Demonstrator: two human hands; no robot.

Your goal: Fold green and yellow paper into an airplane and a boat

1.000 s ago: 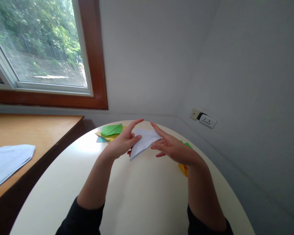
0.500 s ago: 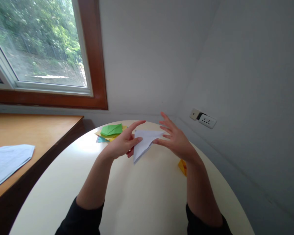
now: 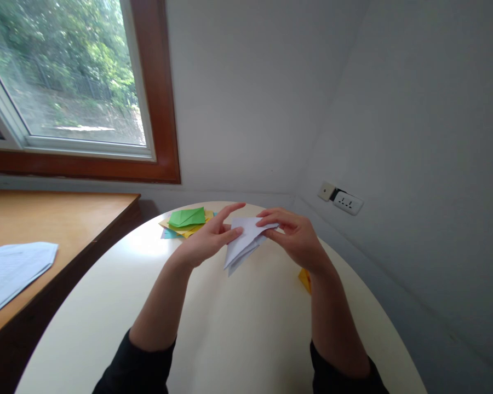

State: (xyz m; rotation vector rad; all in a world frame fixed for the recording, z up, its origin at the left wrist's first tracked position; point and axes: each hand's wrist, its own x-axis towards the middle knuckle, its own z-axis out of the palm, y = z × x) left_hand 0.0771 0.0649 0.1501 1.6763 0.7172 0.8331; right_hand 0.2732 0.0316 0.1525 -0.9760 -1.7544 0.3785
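A folded sheet of white paper (image 3: 246,238) is held up between both hands over the far part of the round white table (image 3: 238,339). Its layers part slightly along the lower edge, which comes to a point at the bottom left. My left hand (image 3: 208,236) grips the left side, thumb on top and index finger stretched out past the paper; its other fingers are mostly hidden underneath. At the right corner, my right hand (image 3: 293,232) pinches the paper between thumb and fingers.
Folded green paper (image 3: 187,218) lies on yellow and blue papers at the table's far left edge. An orange folded paper (image 3: 304,280) is partly behind my right forearm. On the left, a wooden desk (image 3: 78,219) bears white papers (image 3: 16,276). A wall socket (image 3: 348,202) is at right.
My right hand's spread fingers have closed onto the paper's right corner. The folded paper has tilted a little, and its lower layers show more. My left hand keeps its hold.
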